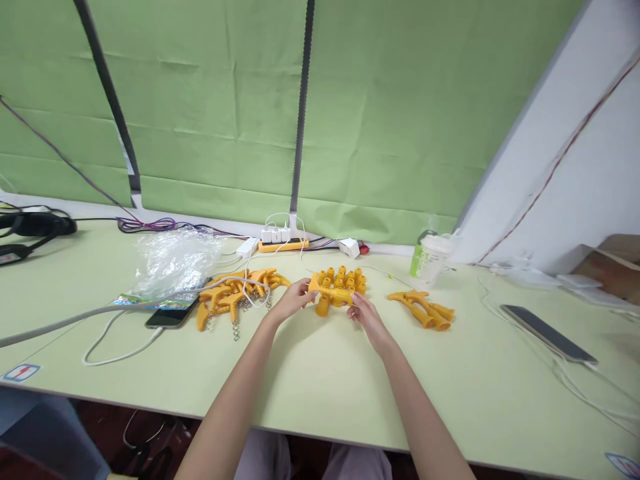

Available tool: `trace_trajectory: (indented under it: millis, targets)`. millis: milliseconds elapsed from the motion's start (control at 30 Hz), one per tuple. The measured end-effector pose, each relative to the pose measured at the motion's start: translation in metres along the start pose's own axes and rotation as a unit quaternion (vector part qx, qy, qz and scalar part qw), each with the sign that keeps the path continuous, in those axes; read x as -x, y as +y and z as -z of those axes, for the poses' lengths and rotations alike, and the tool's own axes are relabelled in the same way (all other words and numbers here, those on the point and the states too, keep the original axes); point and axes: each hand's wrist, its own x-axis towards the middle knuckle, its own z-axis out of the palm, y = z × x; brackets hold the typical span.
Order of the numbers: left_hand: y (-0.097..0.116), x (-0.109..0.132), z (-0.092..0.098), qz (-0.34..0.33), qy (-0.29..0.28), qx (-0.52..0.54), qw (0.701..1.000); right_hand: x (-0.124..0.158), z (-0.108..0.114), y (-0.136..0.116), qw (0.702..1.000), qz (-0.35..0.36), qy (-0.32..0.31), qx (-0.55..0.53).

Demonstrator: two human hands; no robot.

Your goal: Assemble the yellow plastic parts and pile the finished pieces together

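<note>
I hold a yellow plastic corkscrew (pixel 336 295) crosswise above the table (pixel 330 373), near its middle. My left grip (pixel 295 299) is closed on the T-shaped handle end, and my right grip (pixel 369 319) has the sleeve end between thumb and fingers. My own fingers cover both ends, and I can see no metal spiral on this piece; how far the sleeve sits over the shaft I cannot tell.

Just behind it stands a cluster of upright yellow sleeves (pixel 358 275), the nearest ones partly blocked by the piece I hold, so I cannot count them surely. To the left lies a tangled heap of T-handled corkscrew parts (pixel 235 303), some with metal spirals poking out. They overlap each other, and a white cable (pixel 249 280) loops over them. To the right, a few corkscrews with sleeves on (pixel 423 310) lie overlapping, their spirals out of sight.

A phone (pixel 173 317) at the left is partly under a clear plastic bag (pixel 173 263) and the heap. Another phone (pixel 547 332) lies at the right, its dark screen unreadable. The black headset (pixel 37 227) is cut off by the left edge, and the print on the plastic cup (pixel 433 260) is too blurred to read.
</note>
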Motion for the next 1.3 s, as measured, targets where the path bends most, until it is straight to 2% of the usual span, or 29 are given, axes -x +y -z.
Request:
trace_trajectory:
  millis: [200, 533, 733, 900, 1133, 1300]
  targets:
    - [0.005, 0.003, 0.003, 0.01, 0.004, -0.019, 1.0, -0.001, -0.003, 0.001, 1.0, -0.005, 0.003, -0.03]
    - [0.008, 0.004, 0.002, 0.015, 0.035, -0.041, 0.998, 0.0, -0.006, 0.002, 1.0, 0.004, 0.004, -0.01]
    - [0.005, 0.003, 0.002, 0.006, 0.049, -0.047, 0.998, 0.0, -0.008, -0.001, 1.0, 0.007, 0.011, 0.002]
    - [-0.001, 0.002, 0.006, 0.003, 0.036, -0.083, 0.996, -0.001, -0.008, -0.002, 1.0, 0.013, 0.007, -0.003]
    - [0.003, 0.001, -0.001, 0.007, 0.153, -0.176, 0.972, -0.003, -0.009, 0.002, 1.0, 0.017, 0.006, -0.005]
    - [0.009, 0.002, -0.006, -0.001, 0.176, -0.199, 0.964, -0.003, -0.011, 0.001, 0.999, 0.031, -0.008, 0.008]
